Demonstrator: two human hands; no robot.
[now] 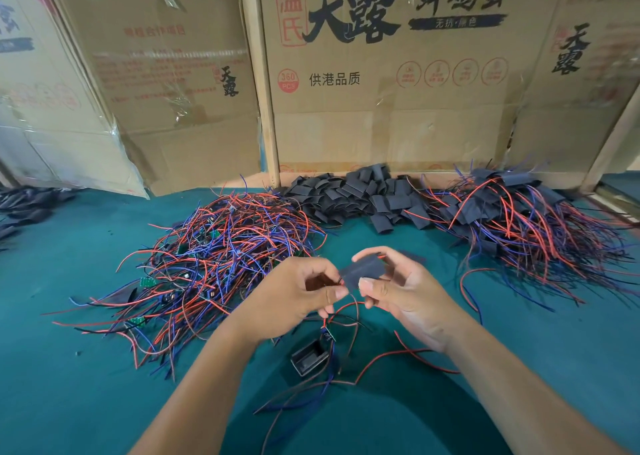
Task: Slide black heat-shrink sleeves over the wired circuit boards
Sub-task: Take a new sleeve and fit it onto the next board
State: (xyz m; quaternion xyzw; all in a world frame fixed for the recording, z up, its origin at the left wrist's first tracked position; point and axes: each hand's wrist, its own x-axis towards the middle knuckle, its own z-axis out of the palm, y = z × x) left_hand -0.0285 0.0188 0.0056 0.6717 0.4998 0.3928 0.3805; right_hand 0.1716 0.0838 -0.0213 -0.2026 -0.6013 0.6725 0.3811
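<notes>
My right hand [401, 292] pinches a black heat-shrink sleeve [363, 271] between thumb and fingers above the green table. My left hand [294, 295] holds red and blue wires [341, 311] at the sleeve's left end; the board on them is hidden. A red wire tip shows at the sleeve's top right. A heap of wired circuit boards [221, 246] lies to the left. Loose black sleeves [363, 198] are piled at the back. A pile of sleeved boards [526, 222] with wires lies on the right.
Cardboard boxes [381, 73] stand along the back of the green table [69, 368]. A small black open-topped part [308, 357] lies under my hands among loose wires. More black pieces [24, 205] sit at the far left edge.
</notes>
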